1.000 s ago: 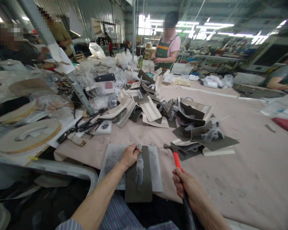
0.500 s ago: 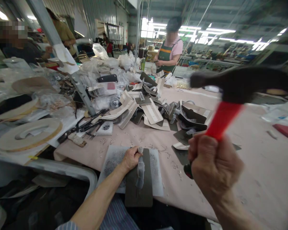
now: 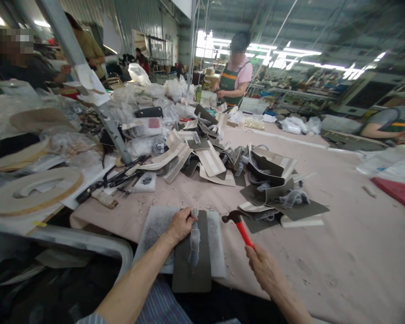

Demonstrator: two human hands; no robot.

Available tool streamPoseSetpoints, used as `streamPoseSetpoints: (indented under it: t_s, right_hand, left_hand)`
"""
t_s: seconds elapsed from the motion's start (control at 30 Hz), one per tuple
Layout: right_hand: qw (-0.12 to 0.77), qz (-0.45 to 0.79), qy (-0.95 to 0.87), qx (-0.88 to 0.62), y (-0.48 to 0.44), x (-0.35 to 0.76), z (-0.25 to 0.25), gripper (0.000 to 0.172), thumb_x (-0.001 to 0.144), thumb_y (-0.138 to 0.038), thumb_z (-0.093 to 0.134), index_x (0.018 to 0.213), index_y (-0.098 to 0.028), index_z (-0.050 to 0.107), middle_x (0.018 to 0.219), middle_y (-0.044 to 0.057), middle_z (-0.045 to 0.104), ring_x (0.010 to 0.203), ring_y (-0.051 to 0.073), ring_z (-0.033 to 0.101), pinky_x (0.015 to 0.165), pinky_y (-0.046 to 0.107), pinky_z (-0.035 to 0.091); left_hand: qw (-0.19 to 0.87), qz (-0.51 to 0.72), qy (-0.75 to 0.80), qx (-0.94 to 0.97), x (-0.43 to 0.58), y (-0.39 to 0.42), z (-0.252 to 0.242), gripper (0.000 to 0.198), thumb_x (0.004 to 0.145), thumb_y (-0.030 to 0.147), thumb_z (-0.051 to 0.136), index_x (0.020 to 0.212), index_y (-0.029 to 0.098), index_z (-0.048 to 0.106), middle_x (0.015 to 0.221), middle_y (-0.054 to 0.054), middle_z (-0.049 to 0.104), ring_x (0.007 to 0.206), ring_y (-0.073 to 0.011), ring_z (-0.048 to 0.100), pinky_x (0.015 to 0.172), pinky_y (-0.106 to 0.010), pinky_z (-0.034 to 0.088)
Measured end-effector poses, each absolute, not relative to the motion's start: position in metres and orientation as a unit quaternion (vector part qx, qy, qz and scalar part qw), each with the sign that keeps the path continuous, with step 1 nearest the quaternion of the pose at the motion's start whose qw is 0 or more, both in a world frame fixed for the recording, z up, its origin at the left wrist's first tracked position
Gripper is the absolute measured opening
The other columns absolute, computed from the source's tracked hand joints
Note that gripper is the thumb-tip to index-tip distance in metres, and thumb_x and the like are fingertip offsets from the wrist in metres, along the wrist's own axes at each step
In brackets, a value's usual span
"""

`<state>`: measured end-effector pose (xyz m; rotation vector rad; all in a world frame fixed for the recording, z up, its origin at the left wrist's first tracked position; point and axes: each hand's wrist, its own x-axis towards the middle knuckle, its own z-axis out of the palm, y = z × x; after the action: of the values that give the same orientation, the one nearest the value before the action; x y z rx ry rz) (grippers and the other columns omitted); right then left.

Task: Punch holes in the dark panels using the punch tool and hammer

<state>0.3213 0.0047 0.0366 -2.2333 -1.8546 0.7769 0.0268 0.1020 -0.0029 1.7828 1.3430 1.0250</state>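
Right now my left hand (image 3: 181, 226) is nearly closed, thumb and fingers pinched around a short metal piece (image 3: 195, 212) that stands at the far end of a plastic-wrapped handle (image 3: 195, 245). That handle lies along a dark panel (image 3: 202, 267), which rests on a pale board (image 3: 218, 227) at the near edge of the table (image 3: 351, 234); the panel's near end sticks out past the board. My right hand (image 3: 261, 265) is wrapped around the red grip of a hammer (image 3: 243, 233), its head just right of the board; I can't tell whether it touches the table.

Close beyond the hammer, a jumbled stack of panels (image 3: 268, 191) crowds the right side, and another heap (image 3: 212, 161) spreads farther off. Tiny metal bits are scattered around the board. To the left lie pliers (image 3: 130, 170), a small white block (image 3: 145, 182) and a big roll of tape (image 3: 3, 198), with a slanting metal post (image 3: 113, 123) cutting across in front of the plastic bags (image 3: 155, 90). A tub's rim (image 3: 124, 252) curves in at near left. A person in an apron (image 3: 234, 81) stands on the far side.
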Motion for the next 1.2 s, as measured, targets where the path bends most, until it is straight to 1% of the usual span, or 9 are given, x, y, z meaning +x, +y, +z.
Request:
streamPoseSetpoints:
  t_s: [0.13, 0.2, 0.3, 0.37, 0.53, 0.67, 0.8, 0.93, 1.2]
  right_hand:
    - [0.016, 0.153, -0.602, -0.784, -0.01, 0.325, 0.007, 0.033, 0.097, -0.031, 0.03, 0.099, -0.013, 0.058, 0.09, 0.016, 0.065, 0.082, 0.028, 0.064, 0.072, 0.038, 0.047]
    - [0.08, 0.072, -0.657, -0.746, -0.011, 0.304, 0.013, 0.036, 0.093, -0.026, 0.037, 0.121, -0.011, 0.054, 0.121, 0.022, 0.058, 0.108, 0.032, 0.059, 0.086, 0.044, 0.047]
    - [0.169, 0.067, -0.792, -0.583, -0.004, 0.25, 0.043, 0.054, 0.088, -0.013, 0.041, 0.142, -0.018, 0.04, 0.144, 0.016, 0.042, 0.128, 0.027, 0.046, 0.1, 0.041, 0.044]
    - [0.135, 0.112, -0.867, -0.466, 0.005, 0.214, 0.063, 0.054, 0.084, -0.008, 0.045, 0.135, -0.022, 0.046, 0.144, 0.011, 0.043, 0.121, 0.023, 0.05, 0.096, 0.037, 0.046]
    - [0.016, 0.055, -0.927, -0.371, 0.02, 0.168, 0.08, 0.017, 0.079, -0.018, 0.062, 0.096, -0.019, 0.06, 0.124, 0.012, 0.055, 0.095, 0.024, 0.056, 0.087, 0.042, 0.046]
    - [0.011, -0.021, -0.918, -0.396, 0.021, 0.165, 0.088, 0.013, 0.088, -0.014, 0.052, 0.098, -0.017, 0.06, 0.1, 0.012, 0.063, 0.087, 0.024, 0.059, 0.09, 0.043, 0.044]
    - [0.009, -0.004, -0.849, -0.529, 0.024, 0.166, 0.113, 0.014, 0.094, -0.017, 0.047, 0.099, -0.014, 0.059, 0.082, 0.012, 0.067, 0.074, 0.025, 0.064, 0.076, 0.04, 0.046]
    - [0.047, 0.095, -0.78, -0.617, 0.025, 0.16, 0.113, 0.023, 0.098, -0.034, 0.048, 0.109, -0.016, 0.058, 0.084, 0.01, 0.072, 0.076, 0.026, 0.07, 0.066, 0.032, 0.046]
    - [0.132, 0.192, -0.717, -0.656, 0.0, 0.142, 0.05, 0.033, 0.103, -0.03, 0.039, 0.124, -0.013, 0.057, 0.11, 0.012, 0.072, 0.091, 0.024, 0.072, 0.073, 0.03, 0.048]
  left_hand:
    - [0.331, 0.396, 0.521, 0.68, 0.027, 0.101, -0.001, 0.004, 0.08, 0.017, 0.059, 0.079, 0.018, 0.063, 0.077, -0.001, 0.066, 0.073, -0.016, 0.059, 0.071, -0.025, 0.042]
    - [0.328, 0.401, 0.526, 0.675, 0.027, 0.101, 0.0, 0.004, 0.08, 0.02, 0.06, 0.08, 0.018, 0.064, 0.077, -0.001, 0.066, 0.074, -0.0161, 0.06, 0.071, -0.025, 0.043]
    - [0.327, 0.407, 0.533, 0.666, 0.027, 0.101, 0.001, 0.009, 0.08, 0.023, 0.061, 0.084, 0.018, 0.066, 0.077, -0.001, 0.067, 0.072, -0.0157, 0.059, 0.071, -0.024, 0.044]
    - [0.335, 0.411, 0.542, 0.652, 0.028, 0.101, 0.0, 0.011, 0.079, 0.027, 0.062, 0.083, 0.018, 0.066, 0.073, 0.0, 0.066, 0.068, -0.0147, 0.057, 0.067, -0.023, 0.043]
    - [0.356, 0.443, 0.612, 0.55, 0.032, 0.109, 0.0, 0.024, 0.075, 0.041, 0.067, 0.071, 0.018, 0.063, 0.059, 0.003, 0.061, 0.058, -0.0132, 0.054, 0.055, -0.021, 0.041]
    - [0.33, 0.518, 0.637, 0.466, 0.022, 0.117, 0.028, 0.03, 0.077, 0.045, 0.066, 0.072, 0.016, 0.066, 0.059, 0.0, 0.064, 0.059, -0.0141, 0.058, 0.054, -0.021, 0.043]
    - [0.269, 0.625, 0.593, 0.43, -0.005, 0.11, 0.079, 0.031, 0.077, 0.043, 0.072, 0.085, 0.013, 0.069, 0.072, -0.002, 0.069, 0.066, -0.0144, 0.062, 0.063, -0.022, 0.048]
    - [0.273, 0.624, 0.56, 0.472, -0.018, 0.093, 0.096, 0.029, 0.078, 0.039, 0.074, 0.092, 0.014, 0.071, 0.079, -0.002, 0.071, 0.072, -0.0145, 0.063, 0.069, -0.023, 0.049]
    - [0.425, 0.506, 0.566, 0.493, 0.008, 0.083, 0.02, 0.025, 0.078, 0.039, 0.068, 0.085, 0.015, 0.07, 0.078, -0.003, 0.071, 0.073, -0.016, 0.063, 0.069, -0.025, 0.049]
